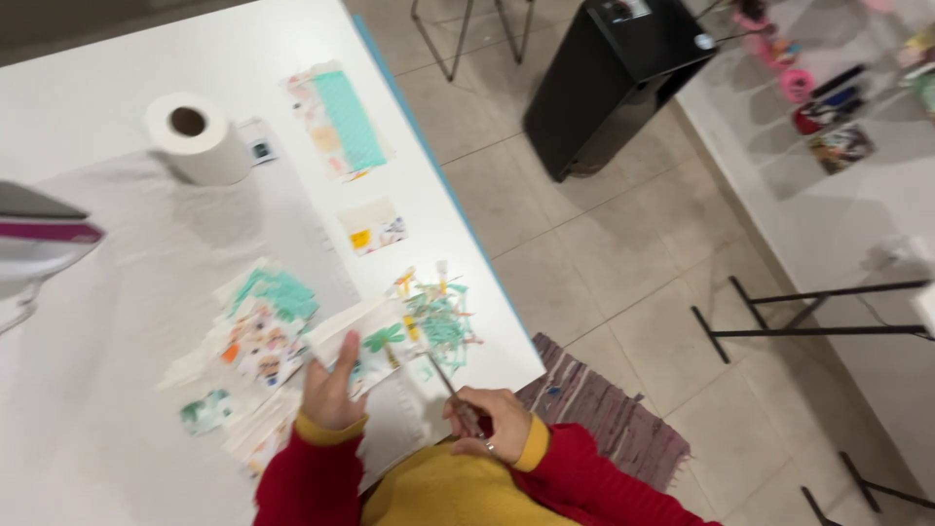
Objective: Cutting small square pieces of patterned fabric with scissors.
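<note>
Red sleeves with yellow cuffs frame the bottom of the view. Just above them the right hand (490, 421) is clenched around the handles of a pair of scissors (446, 380), blades pointing up toward a printed paper sheet (362, 343) with a green palm motif. The left hand (329, 388) pinches that sheet by its near edge, at the white table's (117, 321) front right part.

The picture is blurred, and the blade tips lie close to the left fingers, so a hurried snip could nick them or cut into the palm motif. Colourful paper trimmings (438, 314) sit near the table edge and could slide onto the tiled floor. An iron (39, 244) stands at the far left (whether hot, I cannot tell), close to the cloth and papers.

A stack of printed sheets (261, 336) in teal and orange lies left of the hands. Farther back lie a small square piece (372, 228) and a long teal-patterned strip (339, 122). A white paper roll (195, 136) stands beside a tiny square label (259, 146).
</note>
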